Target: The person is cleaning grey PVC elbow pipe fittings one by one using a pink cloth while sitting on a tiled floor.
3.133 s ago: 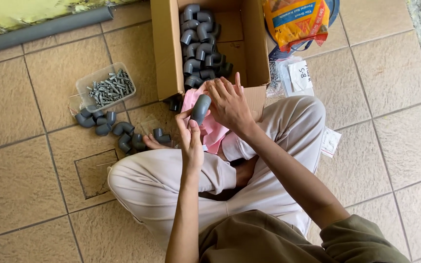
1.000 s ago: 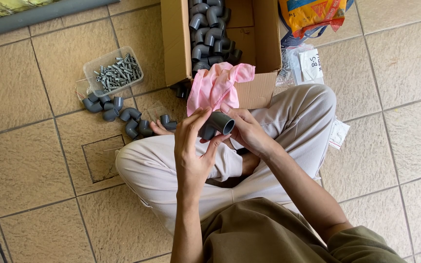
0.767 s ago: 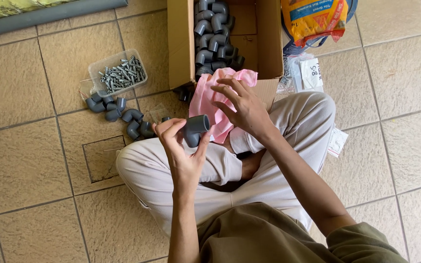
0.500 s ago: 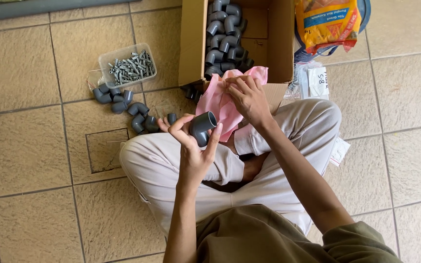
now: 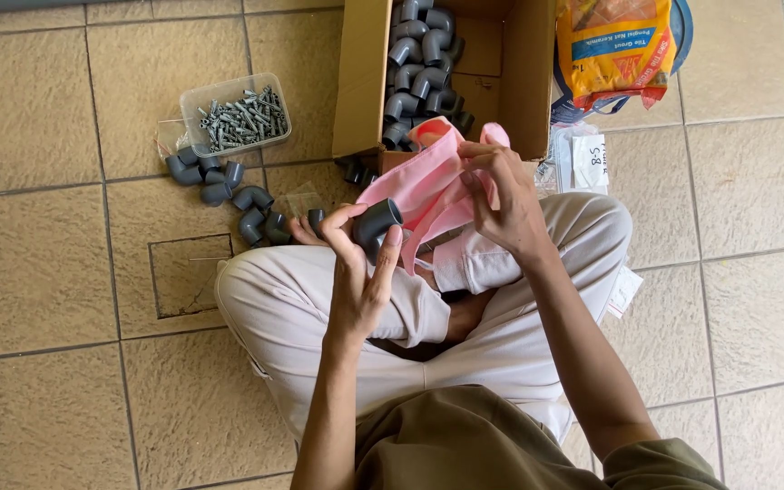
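1. Sitting cross-legged on the tiled floor [image 5: 47, 272], the person held a grey pipe elbow [image 5: 376, 225] in the left hand [image 5: 360, 272]; the fingers [image 5: 342, 231] were clamped around it, thumb on one side, others on the opposite side.
2. The right hand [image 5: 501, 195] gripped a pink cloth [image 5: 424, 186], fingers closed on its upper fold. The cloth hung between both hands & touched the elbow on its right side.
3. Key relation: the elbow lay just left of the cloth, its open end facing up and toward the right hand. The left hand was on it already; the right hand was near but apart, w/ only cloth between.
4. Behind the hands stood a cardboard box [image 5: 360, 91] w/ many more grey elbows [image 5: 419, 63] inside.
5. To the left, on the floor, a row of loose elbows [image 5: 229, 195] lay beside a clear plastic tub of screws [image 5: 236, 116].
6. An orange bag [image 5: 614, 50] was at the top right, next to small packets [image 5: 587, 159].
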